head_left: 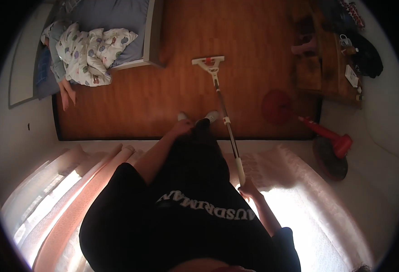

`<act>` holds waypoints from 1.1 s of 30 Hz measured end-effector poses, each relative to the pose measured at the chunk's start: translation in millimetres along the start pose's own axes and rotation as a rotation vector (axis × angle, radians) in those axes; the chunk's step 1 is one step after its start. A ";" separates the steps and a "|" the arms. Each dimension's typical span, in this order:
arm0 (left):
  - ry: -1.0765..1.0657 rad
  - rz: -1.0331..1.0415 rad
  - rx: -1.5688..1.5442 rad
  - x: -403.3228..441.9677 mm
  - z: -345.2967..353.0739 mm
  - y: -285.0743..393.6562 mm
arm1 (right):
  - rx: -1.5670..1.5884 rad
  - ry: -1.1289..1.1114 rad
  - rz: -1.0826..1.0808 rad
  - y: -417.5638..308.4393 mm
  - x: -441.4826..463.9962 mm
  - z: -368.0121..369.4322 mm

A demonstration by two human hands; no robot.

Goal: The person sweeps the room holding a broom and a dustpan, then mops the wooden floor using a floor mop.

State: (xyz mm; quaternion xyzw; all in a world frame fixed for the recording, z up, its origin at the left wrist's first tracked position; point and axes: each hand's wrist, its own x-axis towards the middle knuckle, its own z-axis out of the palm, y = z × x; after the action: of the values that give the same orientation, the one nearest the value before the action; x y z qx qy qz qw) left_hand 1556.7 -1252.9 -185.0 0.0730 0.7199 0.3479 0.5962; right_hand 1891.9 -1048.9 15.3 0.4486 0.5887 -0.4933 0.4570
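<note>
A mop (pixel 222 102) with a pale, wide head and a red piece in its middle stands out in front of me on the wooden floor (pixel 249 41). My right hand (pixel 249 189) is closed around the pale grip at the upper end of its handle, low in the view. The handle slants up and left to the head. My left hand (pixel 181 128) hangs by the front of my dark clothing, away from the mop, and its fingers are too small and dim to make out. My light shoes (pixel 212 116) are on the floor between hand and handle.
A bed (pixel 152 31) at upper left bears a patterned quilt (pixel 93 50) and a person whose bare feet (pixel 67 94) hang over its edge. At right stand a wooden desk (pixel 333 68), a round red object (pixel 276 106) and a red-necked item (pixel 340 143). Curtains (pixel 81 190) hang behind me.
</note>
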 end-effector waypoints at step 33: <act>0.496 -0.218 -0.376 -53.9 -298.8 -163.1 | 0.562 0.079 -0.138 -337.0 185.6 24.3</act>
State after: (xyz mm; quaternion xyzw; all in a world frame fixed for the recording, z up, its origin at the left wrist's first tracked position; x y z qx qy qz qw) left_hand 1350.6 -1526.5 -223.2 -0.2028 0.7699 0.4159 0.4396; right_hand 1530.9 -1096.0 -111.4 0.5354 0.4752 -0.6492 0.2569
